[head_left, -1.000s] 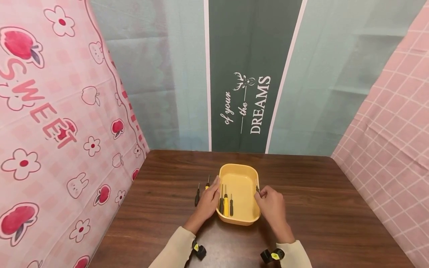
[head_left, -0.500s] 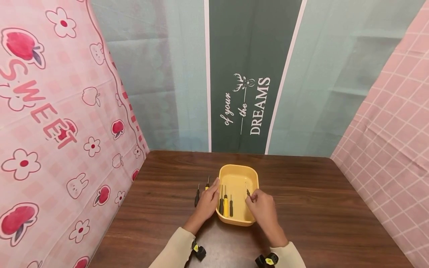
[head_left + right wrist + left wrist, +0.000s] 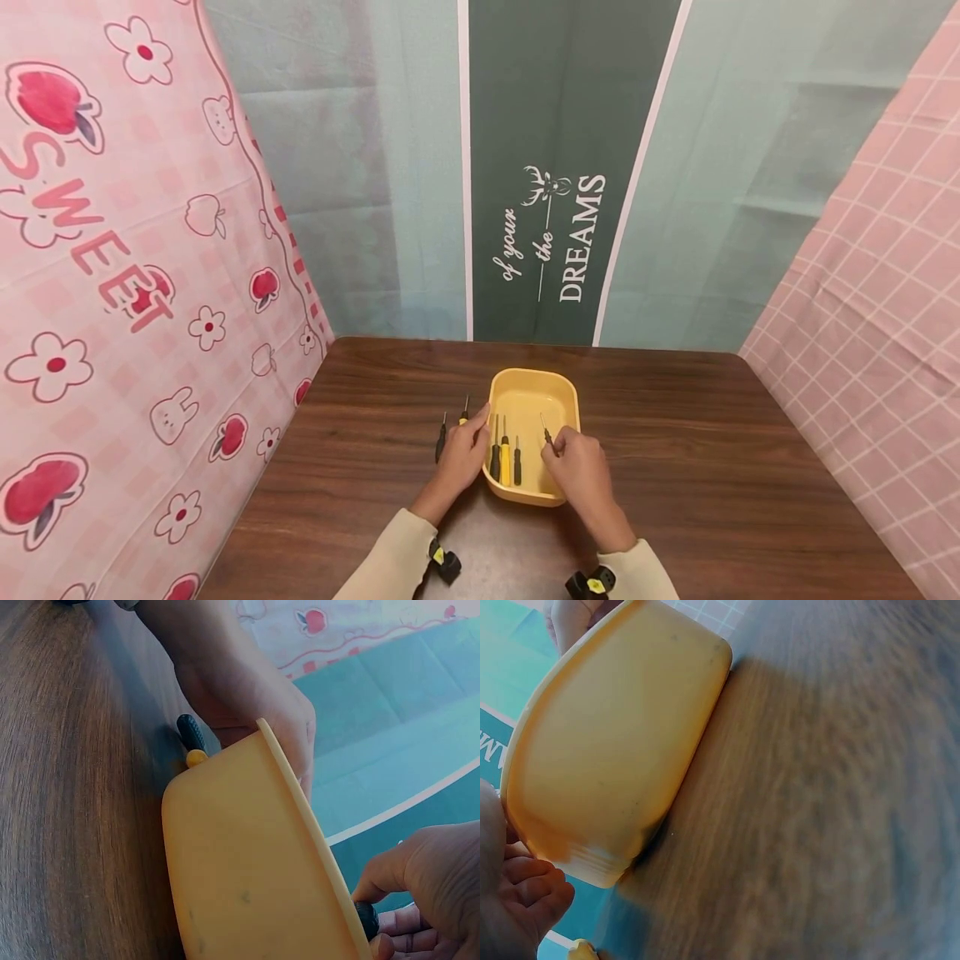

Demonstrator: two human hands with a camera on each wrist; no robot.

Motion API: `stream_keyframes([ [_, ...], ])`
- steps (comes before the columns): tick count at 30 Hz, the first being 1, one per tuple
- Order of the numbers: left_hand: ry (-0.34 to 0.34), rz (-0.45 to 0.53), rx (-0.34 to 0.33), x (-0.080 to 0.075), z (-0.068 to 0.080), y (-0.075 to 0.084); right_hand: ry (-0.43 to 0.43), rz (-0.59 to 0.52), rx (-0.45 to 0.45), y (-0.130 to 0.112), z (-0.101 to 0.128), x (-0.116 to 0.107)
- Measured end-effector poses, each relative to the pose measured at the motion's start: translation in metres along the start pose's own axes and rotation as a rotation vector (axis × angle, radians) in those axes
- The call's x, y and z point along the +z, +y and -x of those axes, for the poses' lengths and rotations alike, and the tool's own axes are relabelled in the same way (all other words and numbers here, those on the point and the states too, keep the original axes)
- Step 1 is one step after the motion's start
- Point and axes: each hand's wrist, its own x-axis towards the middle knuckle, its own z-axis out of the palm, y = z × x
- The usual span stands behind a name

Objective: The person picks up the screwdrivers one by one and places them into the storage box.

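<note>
A yellow plastic tub [image 3: 534, 398] sits on the table. My left hand [image 3: 463, 454] holds its left side, with fingers against the outer wall [image 3: 615, 757] in the left wrist view. Over the tub's right half, my right hand [image 3: 583, 467] pinches a small dark-handled screwdriver [image 3: 547, 435], its metal shaft pointing up and away. The handle end [image 3: 367, 920] shows by the rim in the right wrist view. Inside, along the left wall, lie a black screwdriver [image 3: 495, 458], a yellow-handled screwdriver [image 3: 506, 462] and a short black screwdriver [image 3: 517, 467], side by side.
Left of my left hand, a black screwdriver [image 3: 441, 442] and a yellow-and-black screwdriver [image 3: 464, 412], partly hidden by that hand, lie on the brown wooden table [image 3: 712, 442]. Patterned pink cloths hang on both sides. A green curtain [image 3: 540, 108] hangs behind the table.
My right hand has moved left from the tub's right rim to over its inside, carrying the small screwdriver, which now tilts left. My left hand stays on the tub.
</note>
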Motion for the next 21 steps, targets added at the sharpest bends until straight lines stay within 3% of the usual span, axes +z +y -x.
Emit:
stream_keyframes([
  [12, 0.002, 0.005, -0.009, 0.0006, 0.0005, -0.0011, -0.133, 0.012, 0.058, -0.0041, -0.0023, 0.002],
  [21, 0.008, 0.006, 0.002, 0.0006, -0.0009, -0.0014, -0.164, 0.072, 0.029, -0.0055, -0.0031, 0.0101],
])
